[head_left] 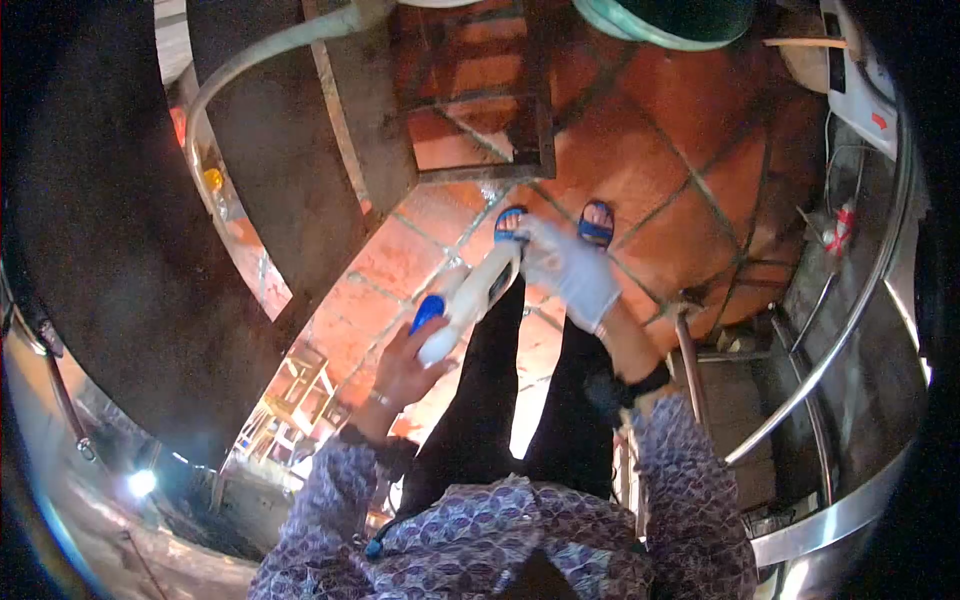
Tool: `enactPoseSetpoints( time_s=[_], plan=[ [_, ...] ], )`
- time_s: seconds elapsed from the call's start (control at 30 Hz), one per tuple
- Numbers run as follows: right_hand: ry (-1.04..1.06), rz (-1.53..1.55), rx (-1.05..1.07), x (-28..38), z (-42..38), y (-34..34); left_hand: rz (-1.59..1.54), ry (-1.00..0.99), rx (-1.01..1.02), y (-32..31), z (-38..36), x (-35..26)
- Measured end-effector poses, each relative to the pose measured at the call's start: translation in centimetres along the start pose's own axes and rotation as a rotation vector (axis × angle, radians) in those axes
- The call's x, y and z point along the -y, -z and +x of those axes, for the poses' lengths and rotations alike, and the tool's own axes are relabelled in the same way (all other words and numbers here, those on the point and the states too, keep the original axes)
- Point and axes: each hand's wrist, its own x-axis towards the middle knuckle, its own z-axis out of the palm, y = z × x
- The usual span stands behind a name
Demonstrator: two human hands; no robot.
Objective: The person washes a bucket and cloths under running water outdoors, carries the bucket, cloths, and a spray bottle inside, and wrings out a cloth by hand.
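A white plastic bottle (468, 305) with a blue part (428, 314) is held at a slant in front of my legs, above the floor. My left hand (405, 362) is bare and closed around its lower end, with fingers by the blue part. A whitish glove covers my right hand (570, 270), which is at the bottle's upper end, by a handle-like loop. The right fingers bend toward that end. Whether they grip it is hard to make out, as the glove hides them.
Wet reddish floor tiles (660, 130) lie below, with my feet in blue sandals (596, 225). A dark metal frame (485, 172) and a green bucket (665, 40) stand ahead. Dark panels (130, 250) rise at left; a curved metal rail (830, 370) runs at right.
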Motion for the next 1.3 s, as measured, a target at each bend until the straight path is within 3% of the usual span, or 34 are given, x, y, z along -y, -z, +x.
enactPoseSetpoints(
  time_s=[0.03,0.1,0.17,0.2,0.23,0.33,0.4,0.53,0.6,0.7,0.77,0.8,0.97,1.03,1.1,1.17,1.23,1.3],
  plan=[
    [-0.095,-0.164,0.096,0.3,-1.4,-1.6,0.005,0.001,0.019,-0.1,1.1,-1.2],
    [0.113,-0.348,0.020,-2.4,-3.5,-4.7,0.048,-0.051,0.027,-1.0,2.9,-2.4],
    [0.082,-0.385,-0.028,-2.0,-4.5,-5.6,0.086,-0.122,0.039,-1.9,5.0,-3.7],
    [-0.053,-0.334,-0.062,-1.6,-4.6,-5.6,0.192,-0.186,0.049,-2.3,5.9,-4.3],
    [-0.059,-0.332,-0.079,-1.7,-4.7,-5.2,0.298,-0.252,0.056,-2.8,6.8,-4.8],
    [-0.248,-0.185,-0.364,-3.4,-4.5,-4.2,0.380,-0.348,0.029,-4.9,8.7,-7.0],
    [-0.250,-0.040,-0.480,-5.7,-4.0,-3.3,0.344,-0.311,0.081,-6.6,9.8,-8.5],
    [-0.267,0.214,-0.734,-6.1,-4.9,-0.7,0.286,-0.443,0.086,-9.7,11.6,-10.2],
    [-0.269,0.296,-0.778,-6.8,-5.6,0.4,0.247,-0.506,0.113,-11.3,12.1,-10.8],
    [-0.335,0.093,-0.845,-8.5,-6.5,2.6,0.286,-0.555,0.149,-13.3,12.6,-11.9],
    [-0.395,0.184,-0.926,-9.9,-7.2,3.9,0.284,-0.559,0.257,-14.7,13.0,-12.2],
    [-0.264,0.516,-0.940,-11.5,-7.6,4.3,0.312,-0.587,0.275,-15.2,13.1,-12.7],
    [-0.264,0.583,-1.049,-16.6,-8.4,6.6,0.212,-0.521,0.405,-18.5,14.3,-13.3],
    [-0.258,0.449,-1.038,-17.5,-8.8,7.4,0.156,-0.577,0.286,-19.4,14.5,-13.2],
    [-0.386,0.302,-1.049,-17.2,-9.6,7.7,0.207,-0.538,0.322,-19.9,14.1,-12.9],
    [-0.547,0.090,-0.977,-16.2,-10.2,8.6,0.022,-0.396,0.357,-19.6,14.7,-12.1],
    [-0.594,0.004,-0.972,-18.5,-11.0,9.1,0.039,-0.449,0.347,-19.0,14.6,-11.7],
    [-0.717,-0.178,-0.907,-19.0,-11.9,9.8,-0.111,-0.316,0.388,-18.7,14.4,-11.1]
  ],
)
